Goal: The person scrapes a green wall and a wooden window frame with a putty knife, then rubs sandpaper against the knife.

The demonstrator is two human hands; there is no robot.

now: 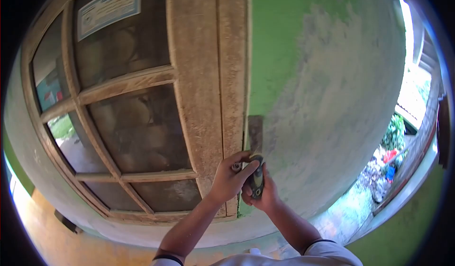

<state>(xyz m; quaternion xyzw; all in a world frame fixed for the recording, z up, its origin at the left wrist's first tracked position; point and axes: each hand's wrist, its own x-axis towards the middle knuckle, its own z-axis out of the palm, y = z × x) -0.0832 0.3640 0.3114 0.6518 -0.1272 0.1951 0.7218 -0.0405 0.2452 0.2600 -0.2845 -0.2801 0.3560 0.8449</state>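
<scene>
Both my hands hold a scraper point(256, 138) against a wall. My right hand point(265, 195) wraps around its dark handle from below. My left hand point(230, 178) presses on the top of the handle with fingers and thumb. The flat metal blade points up and lies on the wall point(332, 90), right beside the edge of a wooden window frame point(232, 76). Green paint covers the wall's upper left, and grey bare plaster shows across most of the rest.
The window point(128, 124) has dusty wooden bars, dark panes and a paper notice point(109, 8) at the top. A grey sill runs below it. At right, an opening shows plants and coloured items point(388, 157) outside.
</scene>
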